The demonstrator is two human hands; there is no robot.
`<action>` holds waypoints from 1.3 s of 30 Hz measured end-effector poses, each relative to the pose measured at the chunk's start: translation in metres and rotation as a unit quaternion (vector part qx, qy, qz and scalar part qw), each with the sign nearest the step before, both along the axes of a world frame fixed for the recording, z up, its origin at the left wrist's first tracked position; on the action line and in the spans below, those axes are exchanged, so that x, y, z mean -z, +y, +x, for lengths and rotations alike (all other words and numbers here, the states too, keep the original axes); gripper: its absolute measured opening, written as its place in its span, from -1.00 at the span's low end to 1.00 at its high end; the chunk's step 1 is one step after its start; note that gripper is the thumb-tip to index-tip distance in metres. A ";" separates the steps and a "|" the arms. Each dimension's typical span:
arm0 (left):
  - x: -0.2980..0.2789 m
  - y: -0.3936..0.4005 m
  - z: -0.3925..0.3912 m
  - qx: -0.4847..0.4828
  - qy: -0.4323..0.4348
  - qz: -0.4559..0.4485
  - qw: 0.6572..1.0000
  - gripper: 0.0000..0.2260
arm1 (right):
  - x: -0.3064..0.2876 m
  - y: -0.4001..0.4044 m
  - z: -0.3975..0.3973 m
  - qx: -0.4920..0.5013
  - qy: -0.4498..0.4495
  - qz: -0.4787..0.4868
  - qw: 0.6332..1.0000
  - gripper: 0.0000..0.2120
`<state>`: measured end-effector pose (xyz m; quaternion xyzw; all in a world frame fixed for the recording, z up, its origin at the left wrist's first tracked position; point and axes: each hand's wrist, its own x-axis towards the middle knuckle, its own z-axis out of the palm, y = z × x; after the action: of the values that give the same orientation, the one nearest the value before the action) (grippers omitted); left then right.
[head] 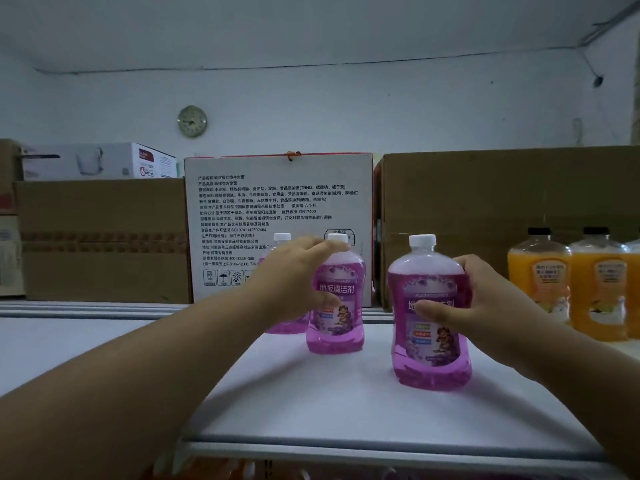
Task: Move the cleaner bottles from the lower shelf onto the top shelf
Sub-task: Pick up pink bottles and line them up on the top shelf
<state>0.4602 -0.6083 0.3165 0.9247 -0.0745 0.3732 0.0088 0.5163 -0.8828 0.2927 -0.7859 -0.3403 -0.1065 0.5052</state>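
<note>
each hand [294, 278] [485, 303] grips an upright cleaner bottle [337, 299] [429, 317], caps up.

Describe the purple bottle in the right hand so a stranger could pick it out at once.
Start at the white printed carton standing at the back of the white top shelf. Ahead and right of it stands a purple cleaner bottle with a white cap, gripped by the right hand. It stands nearest the shelf's front edge, closest of the purple bottles to the orange bottles.

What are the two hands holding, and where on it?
Each grips a purple bottle by its body: left hand the middle bottle, right hand the nearer bottle.
</note>
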 end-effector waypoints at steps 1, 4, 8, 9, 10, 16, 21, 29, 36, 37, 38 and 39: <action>-0.002 0.002 0.003 -0.009 -0.009 0.018 1.000 -0.23 | -0.001 0.001 0.000 0.002 0.003 0.000 1.000 -0.48; -0.005 0.007 0.016 -0.036 -0.019 0.069 0.997 -0.22 | -0.001 0.005 0.001 0.012 0.007 -0.004 1.000 -0.49; -0.005 0.010 0.035 -0.046 -0.013 0.094 0.994 -0.21 | -0.001 0.009 0.003 0.026 0.005 -0.010 1.000 -0.51; -0.005 0.011 0.040 -0.047 -0.017 0.100 0.994 -0.21 | -0.001 0.010 0.004 0.030 0.006 -0.011 0.999 -0.51; -0.004 0.012 0.044 -0.049 -0.023 0.106 0.993 -0.22 | 0.000 0.011 0.005 0.034 0.005 -0.013 0.999 -0.51; 0.000 0.022 0.058 -0.066 -0.038 0.113 0.991 -0.19 | -0.002 0.018 0.010 0.057 -0.008 -0.033 0.998 -0.40; 0.000 0.028 0.062 -0.065 -0.028 0.107 0.992 -0.20 | -0.002 0.021 0.012 0.062 -0.008 -0.041 0.997 -0.40; -0.004 0.012 0.039 -0.104 -0.019 0.127 0.986 -0.18 | 0.000 0.016 0.003 0.128 -0.105 -0.103 0.981 -0.07; 0.029 -0.028 -0.023 -0.086 0.169 0.020 0.982 -0.40 | -0.004 0.031 0.010 0.171 -0.155 -0.185 0.955 0.02; 0.038 -0.033 -0.027 -0.082 0.225 0.004 0.971 -0.37 | -0.007 0.035 0.014 0.178 -0.156 -0.196 0.951 0.00; 0.045 -0.035 -0.030 -0.084 0.265 -0.010 0.961 -0.34 | -0.009 0.040 0.019 0.188 -0.158 -0.207 0.947 -0.01; 0.052 -0.036 -0.030 -0.094 0.290 -0.019 0.952 -0.32 | -0.011 0.046 0.025 0.199 -0.159 -0.216 0.943 -0.02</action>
<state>0.4306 -0.6443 0.2644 0.9956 0.0255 0.0889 0.0129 0.5409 -0.8372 0.3035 -0.9010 -0.2673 -0.2521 0.2309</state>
